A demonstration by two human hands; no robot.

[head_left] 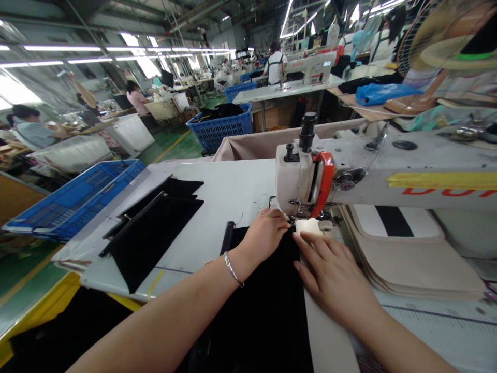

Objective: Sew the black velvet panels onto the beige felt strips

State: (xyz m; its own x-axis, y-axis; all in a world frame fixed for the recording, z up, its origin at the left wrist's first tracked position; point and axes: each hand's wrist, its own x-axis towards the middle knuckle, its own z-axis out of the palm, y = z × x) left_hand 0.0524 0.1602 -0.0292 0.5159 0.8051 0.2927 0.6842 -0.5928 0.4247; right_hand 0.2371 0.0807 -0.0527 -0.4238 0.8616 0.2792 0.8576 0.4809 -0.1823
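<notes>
A black fabric piece (267,305) lies on the white sewing table (225,191), running under the needle of the sewing machine (310,173). My left hand (264,233) is curled, its fingertips pinching the fabric's far edge right at the presser foot. My right hand (334,274) lies flat with fingers stretched out, pressing the fabric's right edge just in front of the needle. A silver bracelet (233,269) circles my left wrist.
A stack of black cut pieces (151,228) lies on the table's left. A blue crate (73,199) sits beyond the left edge. Beige pieces (411,264) are piled under the machine arm at right. Other workers sit at machines and blue baskets (221,127) behind.
</notes>
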